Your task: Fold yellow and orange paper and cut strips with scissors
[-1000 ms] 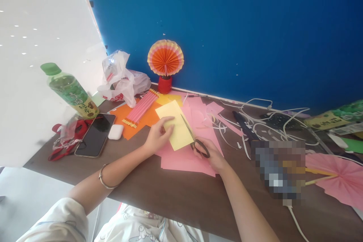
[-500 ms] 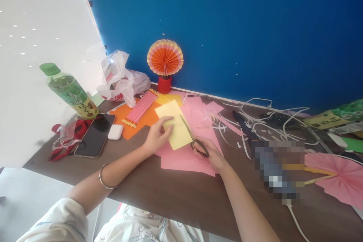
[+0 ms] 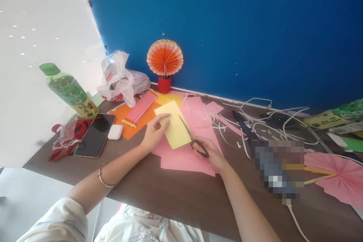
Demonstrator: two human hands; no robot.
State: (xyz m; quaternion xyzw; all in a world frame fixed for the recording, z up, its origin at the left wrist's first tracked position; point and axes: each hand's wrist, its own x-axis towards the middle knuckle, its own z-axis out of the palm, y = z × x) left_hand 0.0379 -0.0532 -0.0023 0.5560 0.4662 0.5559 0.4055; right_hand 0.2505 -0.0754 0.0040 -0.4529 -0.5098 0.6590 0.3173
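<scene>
My left hand (image 3: 155, 131) grips the left edge of a pale yellow sheet of paper (image 3: 176, 130), thumb and fingers closed on it. In my right hand (image 3: 209, 153) is a pair of scissors (image 3: 195, 141) with black handles, its blades pointing up and left across the sheet's right side. The blades look closed together. Under the yellow sheet lie pink paper sheets (image 3: 187, 162). Left of them, a pleated pink paper strip (image 3: 141, 107) with yellow ends rests on orange paper (image 3: 133, 130).
A round pleated paper fan (image 3: 165, 58) stands in a red holder (image 3: 164, 84) by the blue wall. At left are a green bottle (image 3: 69, 90), a phone (image 3: 95, 136), a white case (image 3: 115, 132) and a plastic bag (image 3: 121, 83). White cables (image 3: 283, 128) and a pink fan (image 3: 343, 177) lie right.
My left hand has shifted slightly left and up toward the paper's edge, and its fingers sit closer together. The yellow paper has slid a little left. My right hand with the scissors barely moves.
</scene>
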